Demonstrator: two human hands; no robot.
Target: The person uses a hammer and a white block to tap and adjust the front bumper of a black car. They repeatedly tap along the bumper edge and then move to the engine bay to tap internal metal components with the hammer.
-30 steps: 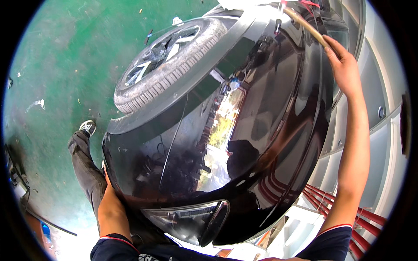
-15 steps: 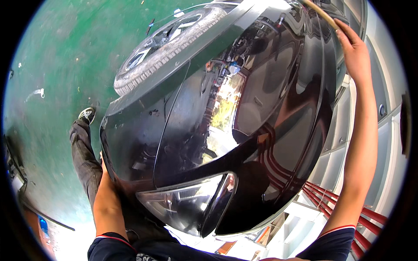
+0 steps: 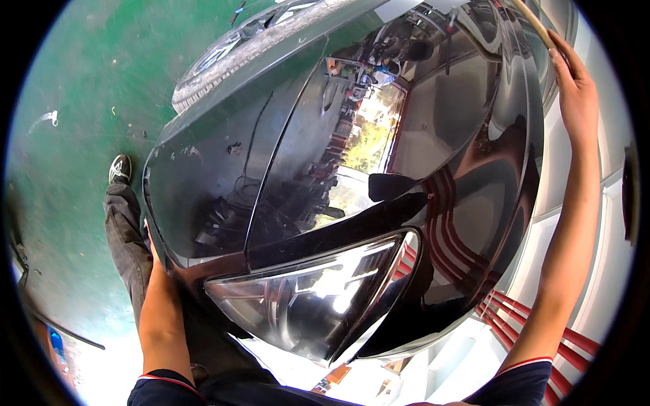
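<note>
A glossy black car body (image 3: 291,196) fills the middle, with a panel seam and strong reflections. At its near end sits a clear triangular lamp (image 3: 305,298). My right hand (image 3: 572,84), raised at the upper right, is closed with fingers and thumb on the end of a thin tan stick (image 3: 531,24). The stick runs along the far right of the bodywork and out of the top of the picture. Low at the left edge of the body is my left hand (image 3: 151,242). Most of it hides behind my forearm and the panel edge, so its fingers do not show.
A dusty wheel (image 3: 250,47) stands along the body's left side at the top. Green floor (image 3: 74,176) spreads on the left, with my shoe (image 3: 120,168) on it. Red pipes (image 3: 542,331) and pale wall panels (image 3: 575,203) are on the right.
The view has shifted, so the lamp appears larger and the wheel is partly cut off at the top. My right hand and the stick appear a little farther right.
</note>
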